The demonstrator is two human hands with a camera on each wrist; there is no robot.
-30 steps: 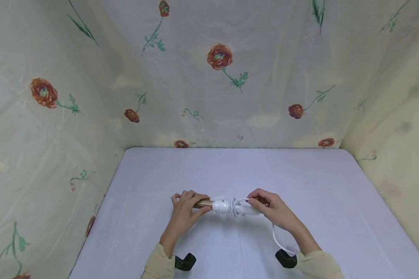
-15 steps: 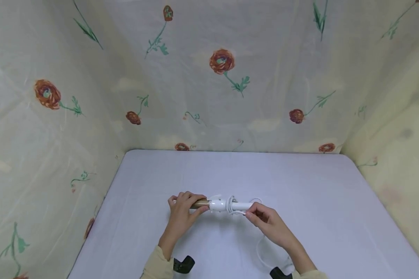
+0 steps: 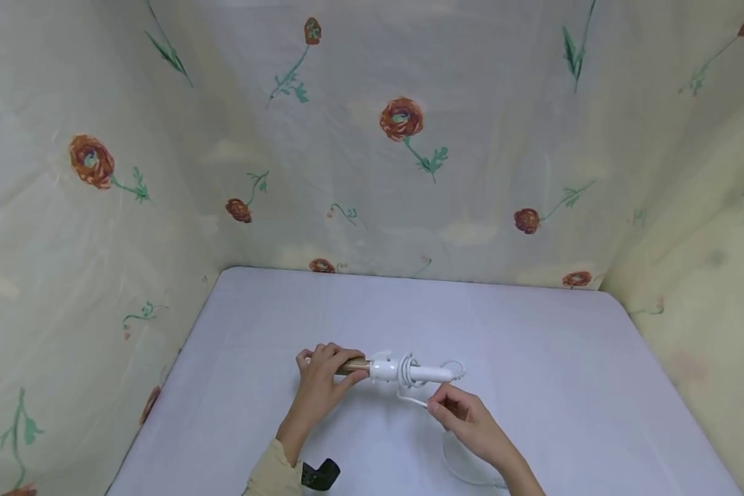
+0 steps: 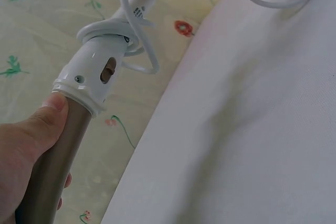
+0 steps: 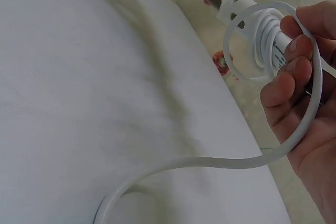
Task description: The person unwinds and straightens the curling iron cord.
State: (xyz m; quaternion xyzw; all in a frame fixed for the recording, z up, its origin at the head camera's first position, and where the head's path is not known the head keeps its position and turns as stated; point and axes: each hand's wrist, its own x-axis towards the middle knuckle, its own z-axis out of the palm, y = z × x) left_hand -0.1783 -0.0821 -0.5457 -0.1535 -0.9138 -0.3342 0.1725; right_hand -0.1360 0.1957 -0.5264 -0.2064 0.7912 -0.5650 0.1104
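My left hand grips the brown-gold barrel of a curling iron, its thumb lying along the barrel near the white part. The iron is held roughly level above the table, its white handle pointing right. Several turns of white power cord loop around the handle. Just below and in front of the handle's end, my right hand pinches the cord between thumb and fingers. From there a loose length of cord curves down. Part of the barrel is hidden inside my left hand.
A white-covered table lies beneath both hands. Flower-printed cloth walls it in at the back and sides. A black device sits by my left wrist. The trailing cord hangs near my right forearm.
My right hand has brought the cord from behind the handle's top, down across its front, to below it. My left hand keeps its hold on the barrel. The head view has shifted slightly.
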